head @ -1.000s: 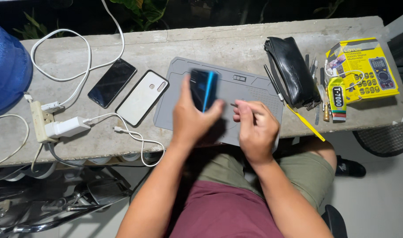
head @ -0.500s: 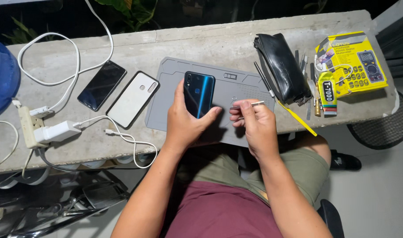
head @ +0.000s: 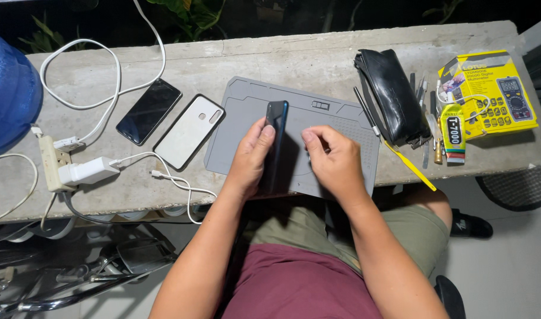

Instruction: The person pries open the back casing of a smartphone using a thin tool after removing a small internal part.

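left hand (head: 251, 158) wrapped around a dark blue phone (head: 276, 127), tilted on its edge above the grey work mat (head: 335, 127), thumb along its side. right hand (head: 335, 159) just beside the phone, fingers curled, pinching something too small to make out. elsewhere on the concrete bench (head: 282, 62): a black phone (head: 148, 111) and a white-backed phone (head: 189, 132) left of the mat, white charger (head: 88, 171) with cables, black pouch (head: 394, 94), yellow boxed multimeter (head: 489, 88), glue tube (head: 454, 134) to the right.
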